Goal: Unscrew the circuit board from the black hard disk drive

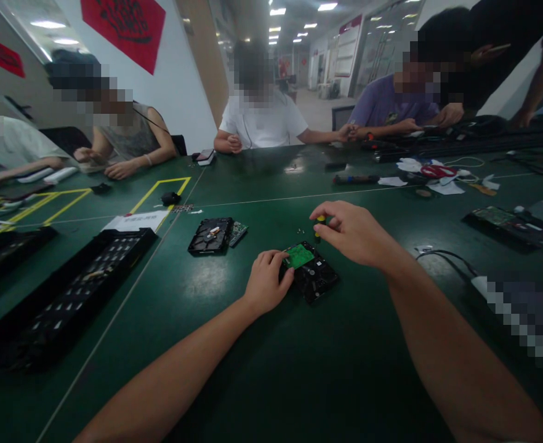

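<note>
A black hard drive (pixel 318 277) with a green circuit board (pixel 300 256) on top lies on the table in front of me. My left hand (pixel 268 280) grips its left side, thumb and fingers at the edge. Above the drive's far right edge, my right hand (pixel 352 234) pinches a short yellow-and-black screwdriver (pixel 320 226), held roughly upright. Whether its tip touches the drive cannot be made out. Several tiny screws (pixel 300 231) lie just beyond the drive. Farther left sits a second hard drive (pixel 210 235), with a loose circuit board (pixel 238 234) against its right side.
A long black tray (pixel 68 289) stands on the green table (pixel 253 381) to the left. At right are another device with a circuit board (pixel 502 224) and a cable (pixel 451 253). A dark cylindrical tool (pixel 355 179) lies beyond my right hand. Several people sit across the table.
</note>
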Motion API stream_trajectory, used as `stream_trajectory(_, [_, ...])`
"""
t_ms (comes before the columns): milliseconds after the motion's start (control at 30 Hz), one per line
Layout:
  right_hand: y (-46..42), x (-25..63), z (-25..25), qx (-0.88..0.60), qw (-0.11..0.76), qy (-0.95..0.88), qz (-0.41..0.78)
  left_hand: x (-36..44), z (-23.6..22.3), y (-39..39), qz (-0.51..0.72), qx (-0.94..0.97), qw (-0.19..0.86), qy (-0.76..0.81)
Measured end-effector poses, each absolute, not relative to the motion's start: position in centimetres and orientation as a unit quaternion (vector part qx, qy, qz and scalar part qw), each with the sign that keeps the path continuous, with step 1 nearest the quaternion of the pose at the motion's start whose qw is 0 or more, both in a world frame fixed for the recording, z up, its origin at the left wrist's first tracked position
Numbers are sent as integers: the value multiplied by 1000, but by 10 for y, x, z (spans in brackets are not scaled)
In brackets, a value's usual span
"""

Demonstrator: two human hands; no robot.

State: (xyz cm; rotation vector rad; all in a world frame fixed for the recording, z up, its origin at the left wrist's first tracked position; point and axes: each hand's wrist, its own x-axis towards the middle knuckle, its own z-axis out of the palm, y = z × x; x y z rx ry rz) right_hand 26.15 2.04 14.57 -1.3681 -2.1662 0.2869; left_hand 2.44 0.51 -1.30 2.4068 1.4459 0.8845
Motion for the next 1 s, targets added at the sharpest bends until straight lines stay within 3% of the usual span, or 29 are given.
stream_trajectory(1000, [20, 263, 144, -502, 271, -816, 96, 23, -13, 5, 302, 813, 104, 486])
